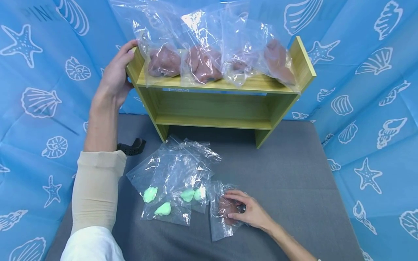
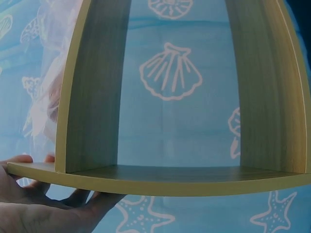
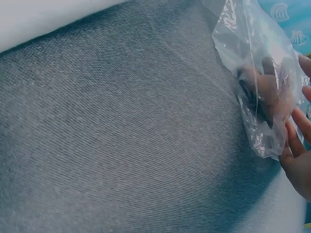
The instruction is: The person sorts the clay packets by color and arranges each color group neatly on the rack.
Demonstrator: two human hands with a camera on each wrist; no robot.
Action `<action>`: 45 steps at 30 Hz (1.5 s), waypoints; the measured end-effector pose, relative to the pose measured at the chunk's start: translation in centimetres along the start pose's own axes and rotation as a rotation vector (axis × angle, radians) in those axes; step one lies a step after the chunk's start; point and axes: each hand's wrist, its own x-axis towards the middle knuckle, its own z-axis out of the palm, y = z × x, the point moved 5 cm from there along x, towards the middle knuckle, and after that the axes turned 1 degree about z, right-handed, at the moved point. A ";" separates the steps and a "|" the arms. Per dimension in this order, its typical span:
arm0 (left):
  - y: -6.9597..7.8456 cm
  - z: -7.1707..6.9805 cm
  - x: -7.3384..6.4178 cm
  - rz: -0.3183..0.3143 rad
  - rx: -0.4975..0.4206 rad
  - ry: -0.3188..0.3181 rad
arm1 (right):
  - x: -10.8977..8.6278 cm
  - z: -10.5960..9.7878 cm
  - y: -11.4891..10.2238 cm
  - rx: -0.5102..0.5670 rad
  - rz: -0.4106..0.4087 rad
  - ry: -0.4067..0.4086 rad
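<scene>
My left hand [image 1: 112,78] grips the upper left side panel of a small wooden shelf [image 1: 212,105]. In the left wrist view, fingers and thumb lie on both sides of that panel [image 2: 184,188]. Low in the head view, my right hand [image 1: 251,212] holds a clear zip bag [image 1: 218,228] with a brown lump inside, fingers and thumb on either side of the lump. The right wrist view shows the same crinkled bag [image 3: 265,97] against the fingertips. To its left lie several overlapping clear bags [image 1: 176,170] holding pale green lumps [image 1: 150,194].
Several clear bags with brown lumps [image 1: 204,63] stand along the shelf's top board. A black curved object [image 1: 133,147] lies beside my left forearm. Grey cloth [image 1: 294,174] covers the table, and a blue shell-patterned curtain [image 1: 369,90] hangs around it.
</scene>
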 end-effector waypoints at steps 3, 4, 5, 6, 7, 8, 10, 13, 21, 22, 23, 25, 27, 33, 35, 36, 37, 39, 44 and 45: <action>0.0 0.1 0.1 0.000 0.003 0.002 | -0.1 0.3 -0.1 -0.098 -0.002 0.006; 0.0 0.1 0.1 0.001 0.006 0.003 | -0.1 0.4 -0.1 -0.123 -0.002 0.006; 0.0 0.1 0.1 0.003 0.008 0.004 | -0.1 0.6 -0.1 -0.147 -0.001 0.006; 0.1 0.1 0.0 0.004 0.011 0.005 | -0.1 0.7 -0.1 -0.169 -0.002 0.007; 0.1 0.1 0.1 0.004 0.010 0.006 | -0.1 0.8 -0.1 -0.190 -0.004 0.008; 0.1 0.1 0.1 0.006 0.012 0.007 | -0.1 0.9 0.0 -0.202 0.001 0.006; 0.1 0.2 0.1 0.006 0.013 0.010 | 0.0 1.0 0.1 -0.224 0.014 0.011; 0.1 0.2 0.1 0.005 0.017 0.016 | 0.1 1.1 0.2 -0.232 0.037 0.019; 0.0 0.1 0.0 -0.002 0.037 0.033 | 0.1 1.2 0.4 -0.247 0.046 0.032; 0.0 0.1 0.0 -0.003 0.036 0.035 | 0.2 1.2 0.4 -0.259 0.045 0.026; -0.1 0.1 0.0 -0.003 0.039 0.036 | 0.2 1.3 0.4 -0.272 0.043 0.021; -0.1 0.1 0.0 -0.001 0.045 0.038 | 0.2 1.5 0.3 -0.303 0.033 0.014; -0.1 0.1 -0.1 0.001 0.049 0.041 | 0.3 1.6 0.3 -0.324 0.018 0.020; -0.1 0.1 -0.1 0.004 0.054 0.042 | 0.4 1.7 0.4 -0.334 0.002 0.060; -0.1 0.1 -0.1 0.003 0.049 0.041 | 0.5 1.7 0.5 -0.311 0.019 0.057; -0.1 0.1 -0.1 0.003 0.047 0.040 | 0.5 1.7 0.5 -0.297 0.026 0.055; -0.1 0.1 -0.1 0.003 0.046 0.039 | 0.6 1.7 0.5 -0.283 0.032 0.053; -0.1 0.2 -0.1 0.004 0.044 0.037 | 0.7 1.6 0.4 -0.240 0.041 0.050; -0.1 0.1 -0.1 0.003 0.043 0.043 | 0.9 1.2 0.4 -0.074 0.056 0.085; -0.1 0.0 -0.1 0.002 0.043 0.046 | 0.9 1.2 0.4 -0.044 0.055 0.096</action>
